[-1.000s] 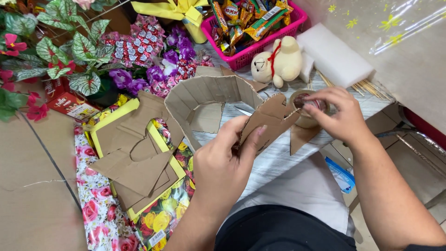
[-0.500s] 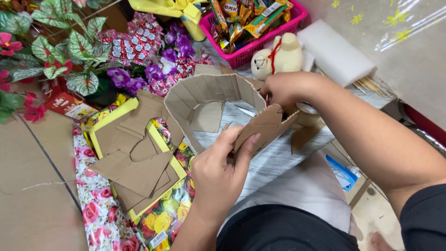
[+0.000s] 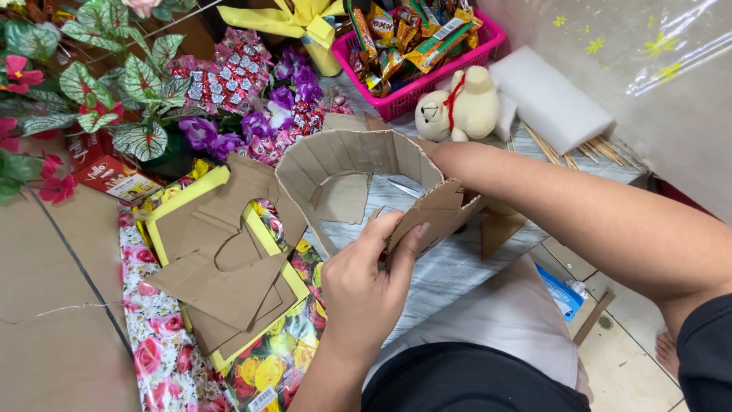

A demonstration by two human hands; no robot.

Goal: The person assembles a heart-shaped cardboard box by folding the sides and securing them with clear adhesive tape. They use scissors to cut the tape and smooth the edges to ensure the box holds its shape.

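Cardboard strip [image 3: 358, 164] near pink basket [image 3: 488, 46]

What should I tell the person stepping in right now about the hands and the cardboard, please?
Left hand: pinching the flat cardboard piece against the end of the curved cardboard strip.
Right hand: hidden behind the strip; only the forearm shows.
Strip stands on edge on the table, bent into an open loop.
Cut cardboard scraps lie to the left.
Done: strip scored and curved.
Left: the loop is not yet closed.

Matt corrugated cardboard strip [image 3: 358, 164], glossy plastic basket [image 3: 427, 88], plush teddy bear [image 3: 457, 107]
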